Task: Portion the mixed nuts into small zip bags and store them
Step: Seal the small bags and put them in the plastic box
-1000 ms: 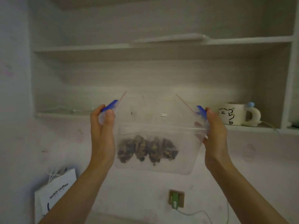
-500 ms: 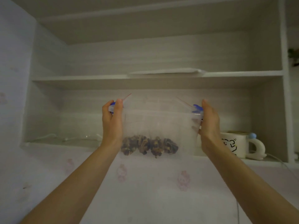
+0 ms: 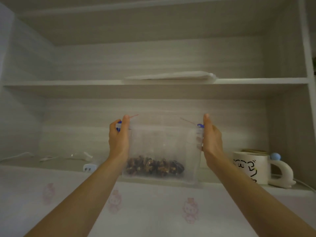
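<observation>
A clear zip bag with blue corner tabs hangs upright in front of the lower shelf. Dark mixed nuts, in what look like smaller bags, lie bunched along its bottom. My left hand grips the bag's upper left edge, thumb on the near side. My right hand grips the upper right edge the same way. The bag's bottom is level with the shelf's front edge, and I cannot tell whether it touches the shelf.
A white mug with black drawings and a white handle stands on the shelf at the right. A white plug, a cable and clear plastic lie at the left. A flat white packet sits on the upper shelf.
Both hands have carried the bag upward and forward, from in front of the wall below to the lower shelf opening. The grip on both top corners is unchanged.
</observation>
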